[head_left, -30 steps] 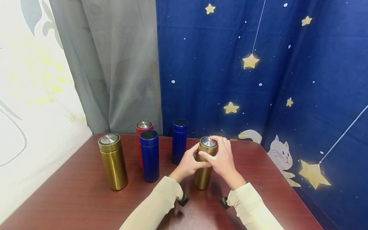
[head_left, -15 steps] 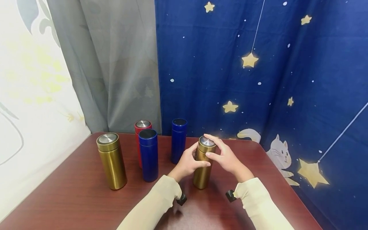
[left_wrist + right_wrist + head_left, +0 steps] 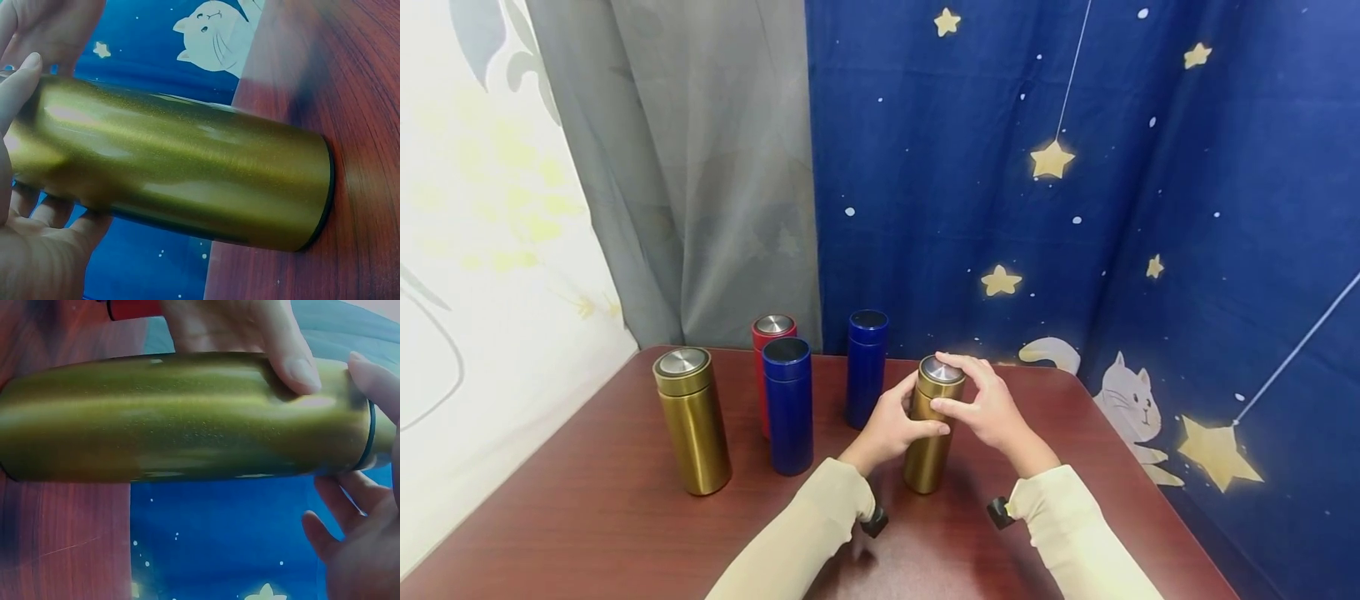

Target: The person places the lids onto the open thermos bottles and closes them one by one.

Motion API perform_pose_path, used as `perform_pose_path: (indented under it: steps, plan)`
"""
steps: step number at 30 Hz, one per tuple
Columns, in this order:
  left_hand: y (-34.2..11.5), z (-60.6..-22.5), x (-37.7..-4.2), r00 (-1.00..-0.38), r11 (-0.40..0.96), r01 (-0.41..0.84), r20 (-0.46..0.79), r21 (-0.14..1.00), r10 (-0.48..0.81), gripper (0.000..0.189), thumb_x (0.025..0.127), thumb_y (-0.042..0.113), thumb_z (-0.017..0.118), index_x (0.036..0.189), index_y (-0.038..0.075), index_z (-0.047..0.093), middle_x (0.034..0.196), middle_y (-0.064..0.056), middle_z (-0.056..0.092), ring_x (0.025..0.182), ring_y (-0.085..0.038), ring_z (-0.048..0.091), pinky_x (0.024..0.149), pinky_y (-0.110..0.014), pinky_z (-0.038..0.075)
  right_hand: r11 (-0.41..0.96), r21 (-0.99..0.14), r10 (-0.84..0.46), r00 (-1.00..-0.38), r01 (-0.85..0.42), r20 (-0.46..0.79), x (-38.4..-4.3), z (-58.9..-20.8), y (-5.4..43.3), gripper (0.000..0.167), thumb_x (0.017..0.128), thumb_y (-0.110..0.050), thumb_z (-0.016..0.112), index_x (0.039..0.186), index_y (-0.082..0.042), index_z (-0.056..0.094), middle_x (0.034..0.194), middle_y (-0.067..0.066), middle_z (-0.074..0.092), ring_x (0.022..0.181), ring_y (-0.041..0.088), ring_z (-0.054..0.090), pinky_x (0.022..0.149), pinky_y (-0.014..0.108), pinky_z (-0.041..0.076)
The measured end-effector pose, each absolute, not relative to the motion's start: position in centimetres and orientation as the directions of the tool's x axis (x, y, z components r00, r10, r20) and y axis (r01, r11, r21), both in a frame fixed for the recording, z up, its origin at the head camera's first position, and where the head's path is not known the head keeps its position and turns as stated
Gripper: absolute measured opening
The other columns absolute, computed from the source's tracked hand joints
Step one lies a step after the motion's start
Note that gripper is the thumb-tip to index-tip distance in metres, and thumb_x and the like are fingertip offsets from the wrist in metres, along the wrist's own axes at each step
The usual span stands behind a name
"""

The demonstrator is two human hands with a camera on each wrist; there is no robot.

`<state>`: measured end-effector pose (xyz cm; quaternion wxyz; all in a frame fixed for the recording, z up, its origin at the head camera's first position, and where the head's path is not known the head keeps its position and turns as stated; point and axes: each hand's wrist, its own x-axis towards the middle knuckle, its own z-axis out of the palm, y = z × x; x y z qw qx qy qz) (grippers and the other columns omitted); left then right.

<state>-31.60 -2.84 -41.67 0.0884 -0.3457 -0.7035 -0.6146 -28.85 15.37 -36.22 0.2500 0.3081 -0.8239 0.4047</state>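
A gold thermos [image 3: 928, 462] with a silver-topped lid [image 3: 942, 371] stands upright on the table, right of centre in the head view. My left hand [image 3: 891, 425] grips its upper body, thumb across the near side and fingers behind. At the lid, my right hand [image 3: 996, 408] holds on with the thumb at the seam and the fingers over the far top edge. The left wrist view shows the thermos body [image 3: 187, 169] down to its dark base ring. In the right wrist view, the right thumb [image 3: 375, 381] lies by the lid's dark seam, with several fingers on the opposite side.
Other thermoses stand upright to the left: a gold one [image 3: 696, 442], a blue one [image 3: 790, 417] partly covering a red one [image 3: 762, 367], and another blue one [image 3: 867, 367] farther back. Curtains [image 3: 925, 208] hang behind the reddish-brown table [image 3: 587, 517].
My right hand and wrist have shifted to the right around the lid, then slightly back. The left hand keeps its grip and the thermos stays in place.
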Motion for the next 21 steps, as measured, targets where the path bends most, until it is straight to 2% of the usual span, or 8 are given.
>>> perform_pose_path:
  steps: [7,10,16,21]
  plan:
    - [-3.2,-39.8,-29.8,-0.732,0.007,0.611,0.561,0.792,0.388,0.079,0.074,0.002,0.083,0.144,0.003,0.043,0.120,-0.012,0.065,0.102,-0.018,0.064,0.088,-0.031,0.052,0.557,-0.462,-0.229,-0.662,-0.690,0.713,-28.8,-36.5,14.6,0.064,0.069,-0.026,0.089,0.127,-0.016,0.063,0.120,0.005,0.064,0.107,0.023,0.049,0.087,0.047,0.043]
    - [-3.4,-39.1,-29.2,-0.730,0.005,0.608,0.557,0.794,0.396,0.079,0.075,0.003,0.082,0.143,0.001,0.043,0.120,-0.013,0.065,0.102,-0.019,0.065,0.088,-0.031,0.052,0.577,-0.455,-0.198,-0.656,-0.679,0.728,-28.7,-36.6,14.3,0.063,0.068,-0.026,0.089,0.124,-0.014,0.065,0.115,0.005,0.064,0.102,0.022,0.049,0.084,0.043,0.043]
    - [-3.5,-38.9,-28.9,-0.737,0.016,0.605,0.553,0.796,0.390,0.078,0.076,0.003,0.082,0.143,0.002,0.044,0.121,-0.013,0.064,0.104,-0.020,0.064,0.090,-0.030,0.051,0.591,-0.445,-0.181,-0.649,-0.673,0.739,-28.6,-36.6,14.0,0.062,0.068,-0.027,0.089,0.123,-0.013,0.065,0.112,0.005,0.064,0.101,0.023,0.048,0.084,0.043,0.043]
    - [-3.4,-39.1,-29.0,-0.728,-0.002,0.605,0.554,0.796,0.403,0.078,0.076,0.004,0.082,0.144,0.002,0.043,0.122,-0.014,0.064,0.104,-0.020,0.064,0.089,-0.031,0.052,0.583,-0.471,-0.176,-0.669,-0.662,0.722,-28.3,-36.9,14.0,0.061,0.072,-0.028,0.086,0.127,-0.014,0.062,0.118,0.006,0.063,0.108,0.024,0.049,0.089,0.046,0.044]
